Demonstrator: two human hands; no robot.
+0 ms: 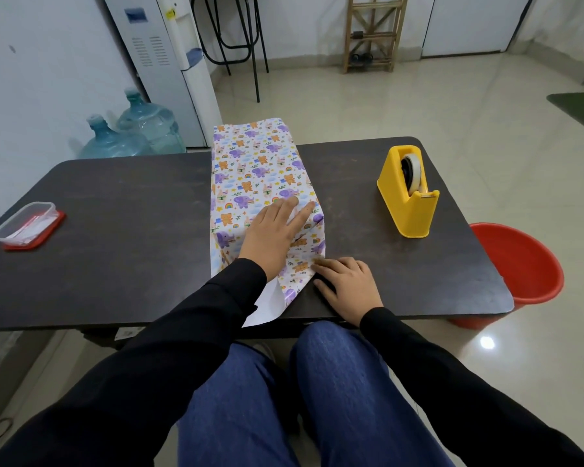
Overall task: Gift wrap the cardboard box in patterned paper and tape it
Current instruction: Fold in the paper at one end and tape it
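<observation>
Box (257, 163) is pressed under the flat left hand (273, 234); tape dispenser (408, 193), right of it, is nearer the flat, open-fingered right hand (348, 284).

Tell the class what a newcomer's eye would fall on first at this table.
The bright animal-print paper, folded into a long parcel across the middle of the dark table, stands out most. The left hand presses flat on its near end and the right hand touches its near right corner. A yellow tape dispenser stands to the right, and a red bucket sits on the floor beyond the table's right end.
</observation>
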